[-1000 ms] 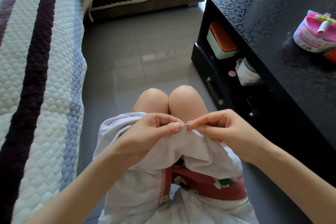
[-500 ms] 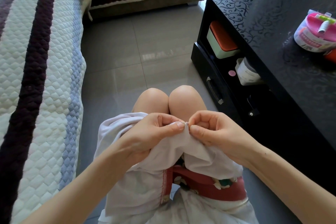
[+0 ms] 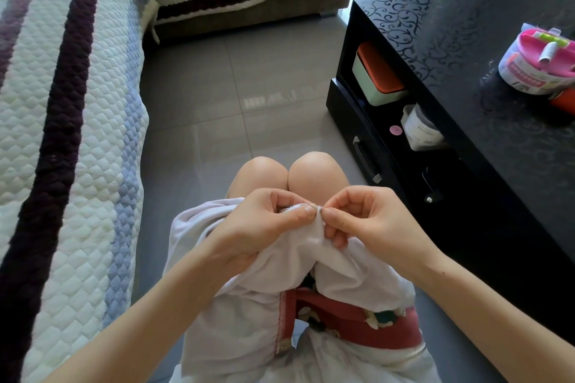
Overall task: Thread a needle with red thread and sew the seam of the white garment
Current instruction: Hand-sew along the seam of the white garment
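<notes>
White garment (image 3: 298,261) lies bunched on the lap. I have the left hand (image 3: 264,227) pinching its seam fold and the right hand (image 3: 367,221) pinching the needle (image 3: 313,207) against it. With fingertips this close, a hard push could prick the left thumb. The pink tub (image 3: 538,68) holds thread spools. The orange-lidded box (image 3: 376,78) hides its contents.

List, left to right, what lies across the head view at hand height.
Sofa cover → floor → left hand → right hand → table.
</notes>
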